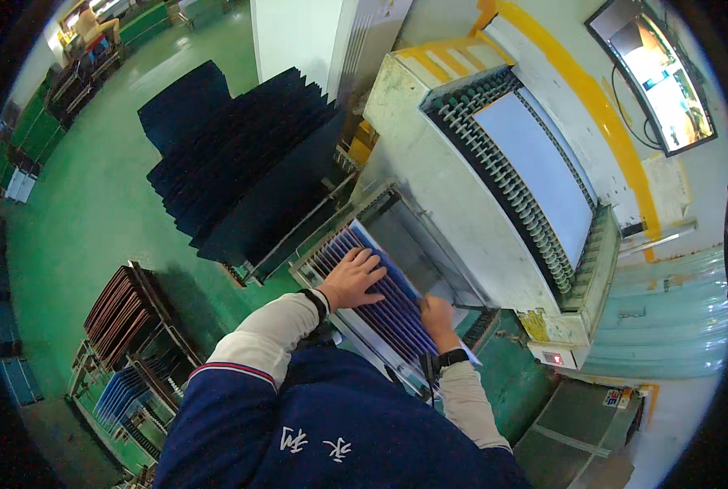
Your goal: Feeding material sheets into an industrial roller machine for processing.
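Observation:
In front of me stands a slotted rack [304, 269] holding several thin blue panels [400, 297] on edge, side by side. My left hand [354, 279] rests across the panels' upper edges toward their far left end, its fingers stretched out and apart. At the right end, my right hand [437, 320] is closed, with its fingers curled around the edge of a blue panel. Its fingertips are partly hidden and slightly blurred. A dark band circles each wrist.
Beyond the rack is a roller conveyor machine [405, 106] carrying a pale blue sheet [539, 167]. Large dark panels [242, 163] stand on a rack at left. Lower left, another rack [168, 326] holds brown-edged boards [119, 314]. A screen [653, 73] hangs upper right. A person [95, 28] sits far off.

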`<state>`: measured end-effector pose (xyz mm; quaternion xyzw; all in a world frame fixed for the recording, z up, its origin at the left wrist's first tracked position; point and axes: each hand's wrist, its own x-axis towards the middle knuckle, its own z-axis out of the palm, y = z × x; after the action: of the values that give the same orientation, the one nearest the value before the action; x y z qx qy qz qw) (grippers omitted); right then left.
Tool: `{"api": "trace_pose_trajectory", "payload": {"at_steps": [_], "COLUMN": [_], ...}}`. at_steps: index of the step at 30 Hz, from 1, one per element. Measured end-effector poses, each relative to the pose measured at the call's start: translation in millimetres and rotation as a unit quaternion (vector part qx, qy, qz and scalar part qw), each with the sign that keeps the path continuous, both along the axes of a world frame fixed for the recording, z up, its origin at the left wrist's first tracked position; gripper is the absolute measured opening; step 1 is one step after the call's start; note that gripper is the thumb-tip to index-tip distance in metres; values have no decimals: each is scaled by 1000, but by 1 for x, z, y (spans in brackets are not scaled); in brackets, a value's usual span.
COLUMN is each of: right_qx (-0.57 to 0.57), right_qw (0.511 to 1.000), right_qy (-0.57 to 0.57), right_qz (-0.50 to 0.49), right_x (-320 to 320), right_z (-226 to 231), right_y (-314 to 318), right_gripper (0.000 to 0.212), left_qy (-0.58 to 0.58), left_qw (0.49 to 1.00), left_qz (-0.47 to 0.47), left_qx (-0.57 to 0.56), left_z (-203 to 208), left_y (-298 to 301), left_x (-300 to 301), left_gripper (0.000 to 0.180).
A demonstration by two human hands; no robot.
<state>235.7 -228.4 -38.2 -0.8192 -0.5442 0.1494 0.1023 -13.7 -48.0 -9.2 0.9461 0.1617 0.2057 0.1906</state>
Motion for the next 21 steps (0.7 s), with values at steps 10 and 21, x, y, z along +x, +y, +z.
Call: {"api": "trace_pose_trajectory", "payload": {"at_steps": [10, 21], "right_qx": [83, 558], "right_qw": [994, 690], "right_qy": [-70, 302], "right_qz": [-10, -349], "right_x": [0, 63], "right_z": [174, 267], "right_y": [-7, -48], "right_gripper": [28, 32], "left_qy": [66, 64], "left_qw": [998, 998], "left_qz": [-15, -8], "left_qx": [-21, -18], "left_z": [5, 7], "left_y": [5, 2], "left_x": [3, 7], "left_gripper": [63, 71]}}
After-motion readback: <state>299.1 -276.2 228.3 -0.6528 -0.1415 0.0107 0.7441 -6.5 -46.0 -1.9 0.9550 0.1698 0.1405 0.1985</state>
